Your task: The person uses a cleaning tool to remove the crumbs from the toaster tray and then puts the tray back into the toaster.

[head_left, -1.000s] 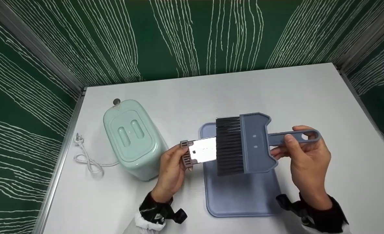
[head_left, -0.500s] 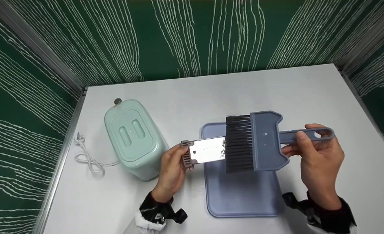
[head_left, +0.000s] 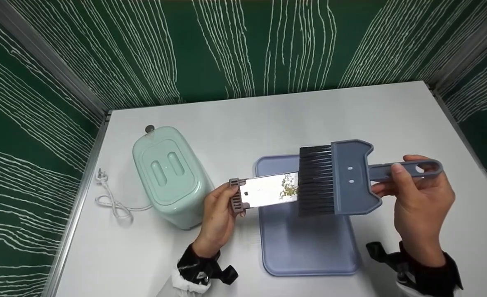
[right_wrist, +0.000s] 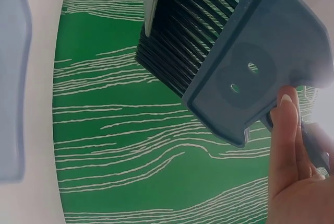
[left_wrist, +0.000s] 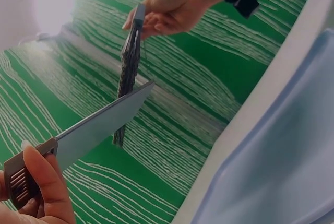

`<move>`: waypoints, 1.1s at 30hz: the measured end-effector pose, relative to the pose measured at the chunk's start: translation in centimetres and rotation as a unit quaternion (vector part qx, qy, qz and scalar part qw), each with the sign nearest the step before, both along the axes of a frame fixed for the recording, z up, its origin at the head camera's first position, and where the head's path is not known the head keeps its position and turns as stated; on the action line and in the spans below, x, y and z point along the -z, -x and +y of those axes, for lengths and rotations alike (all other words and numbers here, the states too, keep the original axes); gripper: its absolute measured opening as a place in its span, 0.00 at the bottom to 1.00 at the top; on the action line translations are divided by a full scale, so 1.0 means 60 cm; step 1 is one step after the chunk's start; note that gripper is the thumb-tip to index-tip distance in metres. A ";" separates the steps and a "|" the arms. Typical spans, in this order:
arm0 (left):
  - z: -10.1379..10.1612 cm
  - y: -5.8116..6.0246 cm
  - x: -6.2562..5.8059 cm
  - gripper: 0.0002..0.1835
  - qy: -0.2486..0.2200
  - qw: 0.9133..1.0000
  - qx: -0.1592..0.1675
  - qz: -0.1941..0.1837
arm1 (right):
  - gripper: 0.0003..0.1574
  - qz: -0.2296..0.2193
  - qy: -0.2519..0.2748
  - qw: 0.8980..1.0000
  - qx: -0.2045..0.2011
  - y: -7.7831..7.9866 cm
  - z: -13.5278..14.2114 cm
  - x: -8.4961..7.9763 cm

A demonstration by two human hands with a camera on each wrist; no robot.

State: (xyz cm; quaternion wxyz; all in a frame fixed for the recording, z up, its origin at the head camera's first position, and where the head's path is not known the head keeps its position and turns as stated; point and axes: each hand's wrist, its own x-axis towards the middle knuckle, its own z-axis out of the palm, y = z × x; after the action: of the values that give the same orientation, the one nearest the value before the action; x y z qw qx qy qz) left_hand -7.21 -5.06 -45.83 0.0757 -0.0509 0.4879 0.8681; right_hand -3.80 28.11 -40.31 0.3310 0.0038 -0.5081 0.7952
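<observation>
Brush (head_left: 355,175) shifted right, white table (head_left: 243,132), green white-lined walls (head_left: 260,49)

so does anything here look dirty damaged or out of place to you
Yes: yellowish flecks on the shiny plate in your left hand, at the end beside the brush. They look odd because the rest of its visible face is mostly bright and plain. I can't tell whether they're loose crumbs or stains. Nothing else stands out.

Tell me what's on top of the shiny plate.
Yellow-green specks show on the shiny plate, beside the hand brush's bristles, which cover its far end; anything beneath them is hidden.
</observation>
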 end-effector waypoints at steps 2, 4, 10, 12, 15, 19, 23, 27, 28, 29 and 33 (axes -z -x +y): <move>0.001 -0.001 0.000 0.15 -0.001 1.000 0.000 0.000 | 0.17 -0.004 -0.001 1.000 0.007 -0.001 0.003 -0.001; 0.001 -0.001 0.000 0.15 -0.001 1.000 0.000 0.001 | 0.17 -0.007 -0.008 1.000 0.018 -0.001 0.006 -0.002; 0.000 -0.001 0.001 0.16 0.004 1.000 -0.001 0.000 | 0.17 -0.001 -0.001 1.000 0.028 0.000 0.014 -0.004; 0.000 -0.001 0.002 0.16 0.004 1.000 -0.001 0.000 | 0.17 0.000 -0.001 0.999 0.033 0.000 0.017 -0.004; 0.000 -0.001 0.002 0.16 0.005 1.000 -0.001 -0.001 | 0.17 0.004 0.004 0.999 0.038 0.001 0.022 -0.006; -0.001 -0.002 0.003 0.16 0.007 1.000 -0.001 0.000 | 0.16 0.005 -0.001 0.999 0.049 0.000 0.027 -0.008; 0.000 -0.002 0.004 0.16 0.005 1.000 -0.002 0.002 | 0.15 0.008 0.001 0.998 0.055 0.000 0.031 -0.011; 0.001 -0.002 0.004 0.16 0.000 1.000 -0.001 0.003 | 0.14 0.021 0.018 0.998 0.057 0.000 0.031 -0.014; 0.001 -0.002 0.004 0.16 0.000 1.000 0.000 0.003 | 0.15 0.026 0.022 0.998 0.056 -0.001 0.031 -0.014; 0.001 -0.002 0.004 0.16 -0.001 1.000 0.000 0.004 | 0.15 0.029 0.025 0.998 0.057 -0.001 0.030 -0.015; 0.001 -0.002 0.003 0.16 0.003 1.000 0.001 0.004 | 0.15 0.041 0.042 0.997 0.052 -0.001 0.025 -0.015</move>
State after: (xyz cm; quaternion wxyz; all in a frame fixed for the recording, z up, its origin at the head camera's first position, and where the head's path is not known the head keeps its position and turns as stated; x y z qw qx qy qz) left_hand -7.08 -4.99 -46.04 0.0745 -0.0469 0.4905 0.8670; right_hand -3.71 29.62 -39.39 0.3921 -0.0040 -0.4596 0.7969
